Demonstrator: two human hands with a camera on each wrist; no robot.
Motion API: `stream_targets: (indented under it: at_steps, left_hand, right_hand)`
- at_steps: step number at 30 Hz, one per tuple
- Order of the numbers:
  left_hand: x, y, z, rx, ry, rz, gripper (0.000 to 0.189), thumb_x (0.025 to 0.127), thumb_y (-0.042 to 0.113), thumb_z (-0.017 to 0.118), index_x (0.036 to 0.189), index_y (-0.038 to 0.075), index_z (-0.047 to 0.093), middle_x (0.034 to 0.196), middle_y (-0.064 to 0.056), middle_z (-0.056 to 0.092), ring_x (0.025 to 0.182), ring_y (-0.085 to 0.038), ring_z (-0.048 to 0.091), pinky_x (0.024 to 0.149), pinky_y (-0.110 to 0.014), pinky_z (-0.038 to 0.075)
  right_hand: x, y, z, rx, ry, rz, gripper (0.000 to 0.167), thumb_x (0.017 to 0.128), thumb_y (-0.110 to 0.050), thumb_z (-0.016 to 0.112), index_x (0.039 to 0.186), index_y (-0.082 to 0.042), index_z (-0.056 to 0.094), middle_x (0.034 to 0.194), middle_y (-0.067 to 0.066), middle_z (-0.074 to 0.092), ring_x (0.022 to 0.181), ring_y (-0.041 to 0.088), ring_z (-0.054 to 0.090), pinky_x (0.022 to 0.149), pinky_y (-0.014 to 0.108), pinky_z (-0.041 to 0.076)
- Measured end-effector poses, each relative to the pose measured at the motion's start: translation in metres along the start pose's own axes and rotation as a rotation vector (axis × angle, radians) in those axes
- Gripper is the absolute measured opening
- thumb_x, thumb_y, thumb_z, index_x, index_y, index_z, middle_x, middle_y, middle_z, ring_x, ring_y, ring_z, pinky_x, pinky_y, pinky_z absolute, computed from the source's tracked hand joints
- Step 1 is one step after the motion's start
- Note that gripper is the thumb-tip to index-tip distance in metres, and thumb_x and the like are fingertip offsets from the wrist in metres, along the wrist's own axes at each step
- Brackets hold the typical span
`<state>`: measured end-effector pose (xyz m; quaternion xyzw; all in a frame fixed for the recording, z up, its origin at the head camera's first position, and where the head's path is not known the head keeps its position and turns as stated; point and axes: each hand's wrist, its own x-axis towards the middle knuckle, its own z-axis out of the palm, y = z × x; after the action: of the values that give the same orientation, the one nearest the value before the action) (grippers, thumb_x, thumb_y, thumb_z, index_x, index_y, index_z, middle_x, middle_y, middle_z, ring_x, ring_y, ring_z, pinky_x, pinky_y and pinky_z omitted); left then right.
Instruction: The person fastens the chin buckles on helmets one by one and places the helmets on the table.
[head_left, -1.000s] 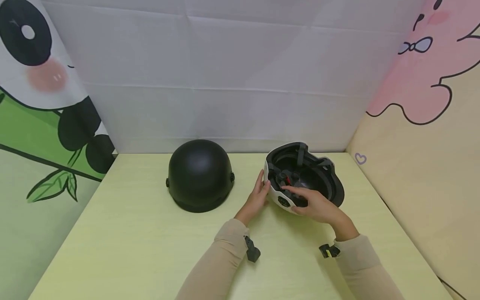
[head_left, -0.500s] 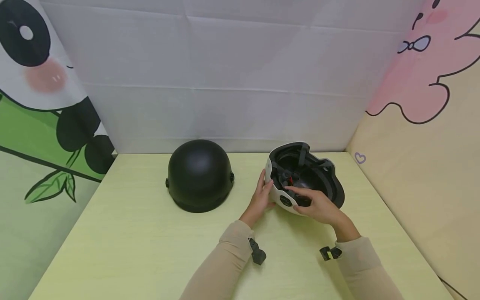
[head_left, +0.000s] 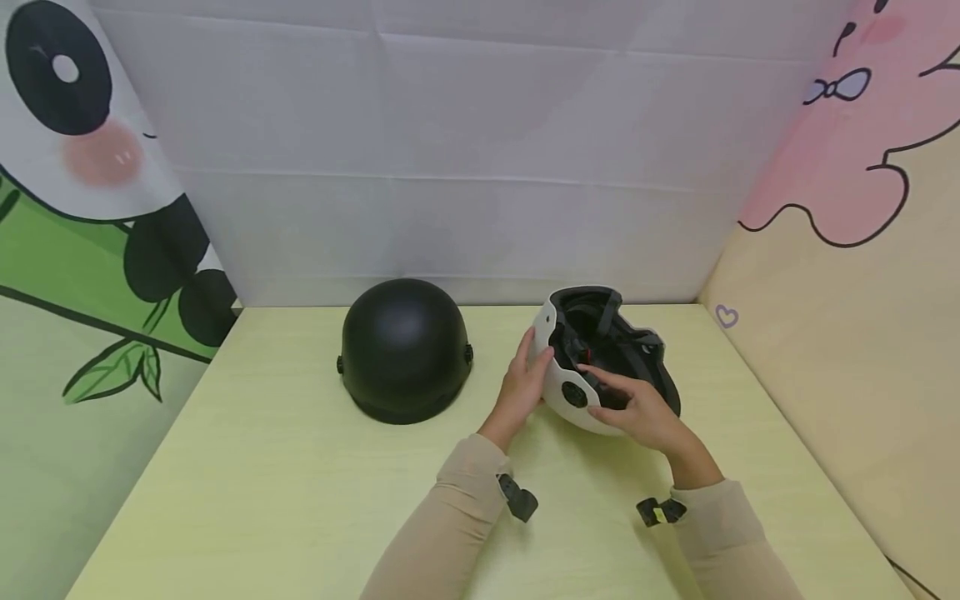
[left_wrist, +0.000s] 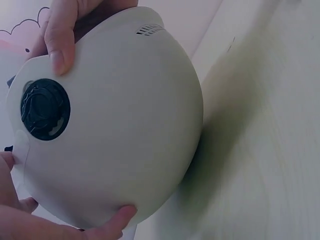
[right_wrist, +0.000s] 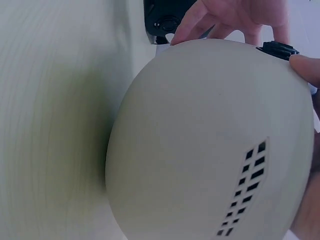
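A white helmet (head_left: 572, 419) is tilted on its side, its black padded inside facing up and to the right. On its shell sits a round black dial (left_wrist: 45, 109). My left hand (head_left: 517, 392) holds the shell's left side, with its fingertips spread over the outside. My right hand (head_left: 648, 419) grips the near rim, its thumb outside near the dial and its other fingers inside. A row of small vent holes (right_wrist: 245, 187) shows in the right wrist view. To the left, a plain black helmet (head_left: 405, 350) stands dome up.
Both helmets are on a pale yellow-green table (head_left: 285, 500), near its back edge. A white cloth wall (head_left: 465, 167) rises behind it. Cartoon panels stand at the left and right sides. Small black devices (head_left: 517, 497) are worn at both wrists.
The white helmet has turned, showing more of its white outer shell and dial, and less of its inside. Both hands keep their hold and shift slightly with it. The black helmet stays put.
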<state>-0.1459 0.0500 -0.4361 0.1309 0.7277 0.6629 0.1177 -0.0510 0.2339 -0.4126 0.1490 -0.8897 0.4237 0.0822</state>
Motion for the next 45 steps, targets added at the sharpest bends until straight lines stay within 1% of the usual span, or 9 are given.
stream_targets:
  at_steps: [3, 7, 10, 15, 20, 27, 35, 39, 45]
  left_hand:
    - [0.000, 0.005, -0.002, 0.077, 0.031, 0.014, 0.060, 0.100, 0.045, 0.047, 0.154, 0.026, 0.031, 0.148, -0.018, 0.038, 0.121, -0.037, 0.048, 0.070, -0.046, 0.055]
    - [-0.001, 0.011, -0.005, 0.173, 0.046, 0.025, 0.061, 0.100, 0.046, 0.046, 0.154, 0.024, 0.031, 0.144, -0.023, 0.041, 0.126, -0.038, 0.044, 0.090, -0.051, 0.047]
    - [-0.001, 0.016, -0.007, 0.225, 0.045, 0.038, 0.061, 0.100, 0.046, 0.044, 0.154, 0.022, 0.031, 0.144, -0.025, 0.041, 0.130, -0.039, 0.040, 0.103, -0.053, 0.035]
    - [-0.002, 0.025, -0.009, 0.267, 0.035, 0.036, 0.063, 0.099, 0.048, 0.044, 0.155, 0.021, 0.030, 0.144, -0.025, 0.040, 0.131, -0.040, 0.039, 0.104, -0.055, 0.033]
    - [-0.006, 0.034, -0.011, 0.329, 0.010, -0.005, 0.068, 0.098, 0.059, 0.040, 0.156, 0.028, 0.024, 0.144, -0.023, 0.036, 0.126, -0.043, 0.041, 0.100, -0.058, 0.036]
    - [-0.010, 0.041, -0.012, 0.418, 0.011, -0.030, 0.071, 0.095, 0.067, 0.036, 0.157, 0.033, 0.021, 0.145, -0.020, 0.033, 0.122, -0.044, 0.040, 0.092, -0.061, 0.040]
    - [-0.009, 0.032, -0.010, 0.407, 0.026, 0.021, 0.069, 0.097, 0.064, 0.036, 0.157, 0.034, 0.019, 0.151, -0.020, 0.027, 0.126, -0.049, 0.036, 0.097, -0.063, 0.036]
    - [-0.009, 0.018, -0.009, 0.355, 0.035, 0.089, 0.068, 0.098, 0.058, 0.041, 0.157, 0.032, 0.019, 0.156, -0.019, 0.019, 0.133, -0.050, 0.031, 0.101, -0.063, 0.031]
    - [-0.010, -0.004, -0.008, 0.254, 0.039, 0.178, 0.071, 0.097, 0.053, 0.048, 0.157, 0.028, 0.020, 0.158, -0.019, 0.013, 0.136, -0.047, 0.028, 0.105, -0.060, 0.028]
  right_hand:
    - [0.001, -0.004, 0.001, 0.027, 0.004, 0.004, 0.056, 0.088, -0.005, 0.073, 0.140, -0.002, 0.052, 0.138, 0.014, 0.053, 0.125, 0.032, 0.048, 0.092, 0.037, 0.047]
    - [0.002, -0.007, 0.003, 0.047, 0.027, 0.011, 0.057, 0.086, 0.001, 0.073, 0.139, 0.000, 0.052, 0.137, 0.015, 0.053, 0.117, 0.028, 0.054, 0.085, 0.025, 0.048]
    - [0.003, -0.009, 0.004, 0.064, 0.046, 0.009, 0.057, 0.085, 0.006, 0.071, 0.138, 0.003, 0.052, 0.136, 0.019, 0.053, 0.107, 0.024, 0.059, 0.079, 0.025, 0.050]
    - [0.003, -0.013, 0.005, 0.141, 0.057, 0.001, 0.057, 0.086, 0.009, 0.069, 0.139, 0.004, 0.051, 0.130, 0.023, 0.056, 0.100, 0.016, 0.061, 0.075, 0.025, 0.051]
    - [0.003, -0.012, 0.007, 0.270, 0.068, -0.046, 0.057, 0.088, 0.006, 0.068, 0.141, 0.002, 0.049, 0.132, 0.023, 0.055, 0.107, 0.013, 0.060, 0.082, 0.024, 0.050]
    - [0.001, -0.012, 0.010, 0.307, 0.094, -0.035, 0.058, 0.089, 0.006, 0.067, 0.143, 0.001, 0.046, 0.134, 0.023, 0.053, 0.106, 0.014, 0.060, 0.083, 0.024, 0.050]
    - [-0.001, -0.012, 0.011, 0.300, 0.125, -0.019, 0.059, 0.089, 0.006, 0.066, 0.144, 0.001, 0.045, 0.136, 0.022, 0.051, 0.107, 0.012, 0.059, 0.084, 0.023, 0.049]
    - [-0.001, -0.015, 0.010, 0.297, 0.176, -0.007, 0.057, 0.089, 0.007, 0.065, 0.143, 0.003, 0.046, 0.129, 0.025, 0.055, 0.100, 0.012, 0.061, 0.081, 0.022, 0.050]
    - [0.002, -0.022, 0.006, 0.317, 0.263, 0.062, 0.055, 0.089, 0.005, 0.065, 0.141, 0.003, 0.047, 0.124, 0.026, 0.058, 0.095, 0.011, 0.062, 0.079, 0.022, 0.050]
